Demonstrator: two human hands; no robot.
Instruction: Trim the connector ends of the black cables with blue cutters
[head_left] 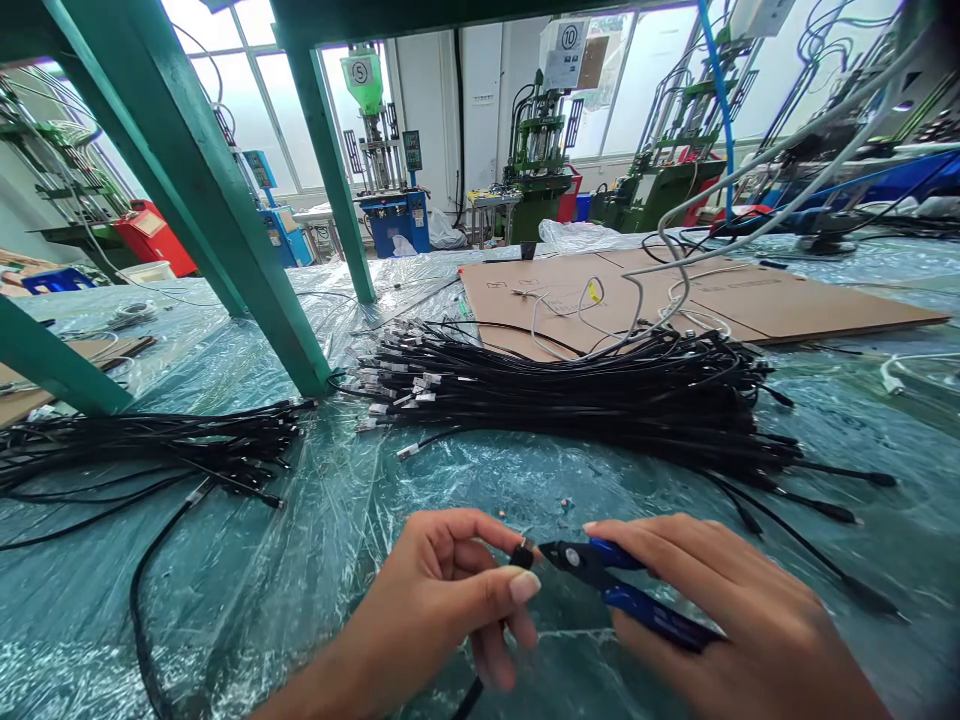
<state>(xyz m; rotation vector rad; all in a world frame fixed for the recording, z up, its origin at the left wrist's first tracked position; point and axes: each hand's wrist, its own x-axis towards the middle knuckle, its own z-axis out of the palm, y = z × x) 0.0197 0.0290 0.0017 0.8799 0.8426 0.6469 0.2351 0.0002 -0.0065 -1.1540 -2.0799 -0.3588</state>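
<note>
1. The left hand (pixel 450 590) is pinched nearly closed, thumb and forefinger on a black plug (pixel 522 556), its metal tip facing up; the other fingers curl loosely beneath.
2. The right hand (pixel 727 600) is half curled round blue-handled cutters (pixel 652 612), the handles spread apart.
3. The plug sits between the two hands, right by the cutters' nose; from here I can't tell whether they touch.
4. A piece of black cable (pixel 470 698) shows below the left hand.
5. Just beyond the hands, a few small reddish crumbs (pixel 565 504) lie on the plastic sheet (pixel 337 560).
6. Farther out, in front of both hands, a thick pile (pixel 585 390) of black cables stretches sideways, silvery ends gathered at its left.
7. Behind that pile lies cardboard (pixel 795 305), with grey cords (pixel 670 240) looping over it.
8. Out to the left of the left hand there's a smaller bundle (pixel 150 450), beside green posts (pixel 232 210).
9. Well past everything, across the room from the hands, stand green machines (pixel 540 150).
</note>
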